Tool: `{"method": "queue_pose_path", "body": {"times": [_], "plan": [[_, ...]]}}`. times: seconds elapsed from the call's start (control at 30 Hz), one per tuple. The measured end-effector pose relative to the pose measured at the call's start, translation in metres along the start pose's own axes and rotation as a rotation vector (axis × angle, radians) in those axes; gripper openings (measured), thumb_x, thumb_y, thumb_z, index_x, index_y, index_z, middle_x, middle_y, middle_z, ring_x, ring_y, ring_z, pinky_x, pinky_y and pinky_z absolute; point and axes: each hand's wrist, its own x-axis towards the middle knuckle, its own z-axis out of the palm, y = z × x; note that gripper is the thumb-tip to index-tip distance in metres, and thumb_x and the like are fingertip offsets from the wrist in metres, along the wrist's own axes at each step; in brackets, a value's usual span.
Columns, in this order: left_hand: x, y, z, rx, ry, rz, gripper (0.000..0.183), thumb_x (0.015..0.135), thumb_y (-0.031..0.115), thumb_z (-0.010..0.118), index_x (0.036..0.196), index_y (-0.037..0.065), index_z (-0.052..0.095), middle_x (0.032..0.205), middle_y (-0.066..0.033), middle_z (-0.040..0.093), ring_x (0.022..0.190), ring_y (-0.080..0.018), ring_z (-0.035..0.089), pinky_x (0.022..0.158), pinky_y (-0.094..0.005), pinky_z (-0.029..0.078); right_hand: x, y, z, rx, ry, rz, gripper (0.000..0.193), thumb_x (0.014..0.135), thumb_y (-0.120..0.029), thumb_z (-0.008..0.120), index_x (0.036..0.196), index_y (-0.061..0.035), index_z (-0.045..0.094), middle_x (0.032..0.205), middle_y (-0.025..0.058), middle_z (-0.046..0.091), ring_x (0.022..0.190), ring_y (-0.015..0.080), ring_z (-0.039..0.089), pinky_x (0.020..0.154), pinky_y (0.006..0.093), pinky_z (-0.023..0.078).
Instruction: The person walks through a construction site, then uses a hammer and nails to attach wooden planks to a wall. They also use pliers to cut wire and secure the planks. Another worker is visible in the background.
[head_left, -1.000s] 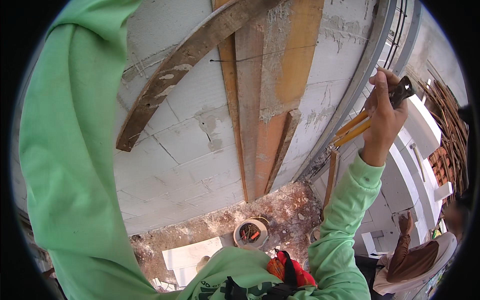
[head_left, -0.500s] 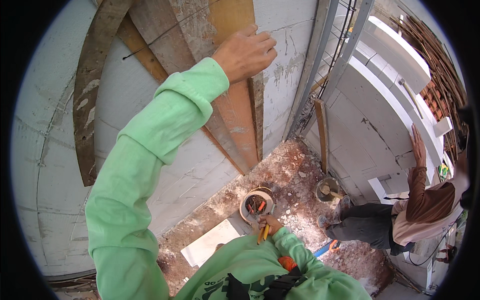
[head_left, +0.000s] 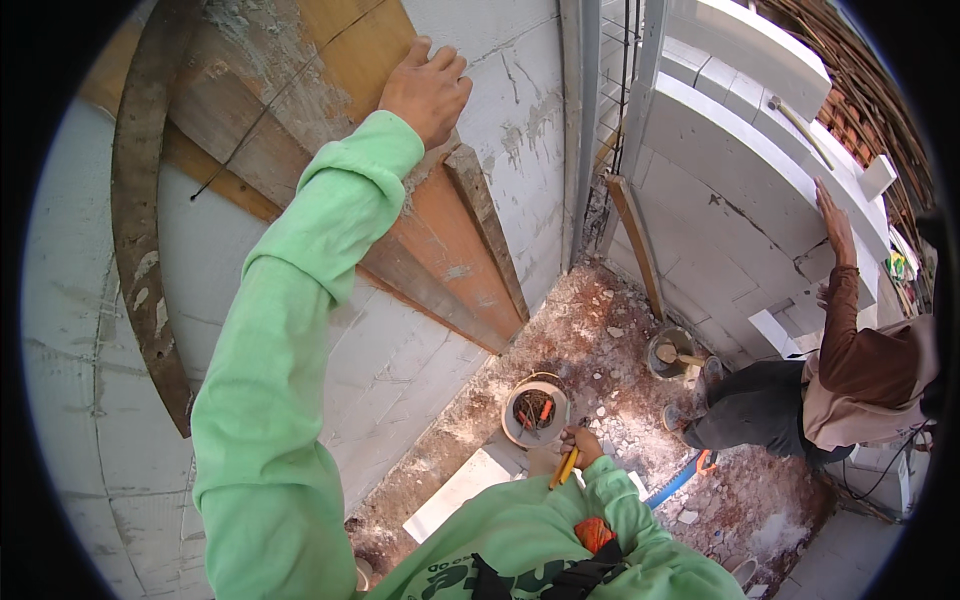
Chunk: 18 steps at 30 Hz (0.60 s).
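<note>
My left hand (head_left: 427,92) is raised against the wooden boards (head_left: 345,50) on the pale block wall, its fingers curled at a board's right edge. The thumb is hidden. Low in front of my body, my right hand (head_left: 582,445) is closed round a tool with two yellow handles (head_left: 564,468), which looks like pincers; its jaws do not show clearly. Just beyond that hand stands a round bucket (head_left: 510,425) with tangled wire and orange-handled things inside. A thin dark wire (head_left: 262,115) crosses the boards.
At right a person (head_left: 850,380) has a raised hand at a curved block wall (head_left: 725,190). Metal posts with rebar (head_left: 640,70) stand at the corner beside a leaning wooden strip (head_left: 637,248). A second bucket (head_left: 668,352) and a blue saw (head_left: 680,482) sit on rubble-strewn ground.
My view has shifted and turned, so boards, wall and my left hand appear further left. Both hands keep their holds. The person at right has the arm raised higher.
</note>
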Motion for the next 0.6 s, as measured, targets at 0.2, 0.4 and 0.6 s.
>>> {"method": "queue_pose_path", "body": {"times": [0.2, 0.4, 0.6], "plan": [[0.006, 0.0, 0.003, -0.049, -0.048, -0.008, 0.017, 0.081, 0.019, 0.064, 0.097, 0.011, 0.066, 0.107, -0.0047, 0.06, 0.116, -0.0192, 0.048, 0.106, -0.0429, 0.03, 0.002, -0.007, -0.002, 0.042, -0.019, -0.023, 0.006, 0.095, -0.011, 0.049, 0.092, -0.0066, 0.047, 0.072, 0.0032, 0.049, 0.047, 0.0102, 0.033, 0.041, 0.0255, 0.034], [0.005, 0.008, 0.002, -0.014, -0.063, -0.007, 0.019, 0.084, 0.022, 0.063, 0.098, 0.011, 0.066, 0.107, -0.005, 0.059, 0.116, -0.0194, 0.048, 0.108, -0.0435, 0.028, 0.009, -0.011, -0.007, 0.004, 0.007, -0.019, 0.006, 0.095, -0.011, 0.049, 0.094, -0.006, 0.048, 0.072, 0.0037, 0.049, 0.048, 0.0115, 0.034, 0.042, 0.028, 0.036], [-0.002, 0.01, 0.006, -0.014, -0.016, -0.043, 0.022, 0.084, 0.027, 0.064, 0.097, 0.01, 0.067, 0.109, -0.0055, 0.059, 0.117, -0.02, 0.047, 0.109, -0.0425, 0.027, 0.012, -0.016, -0.003, -0.007, 0.021, -0.025, 0.006, 0.094, -0.011, 0.05, 0.09, -0.0061, 0.05, 0.072, 0.0038, 0.05, 0.048, 0.0118, 0.034, 0.042, 0.027, 0.035]]}}
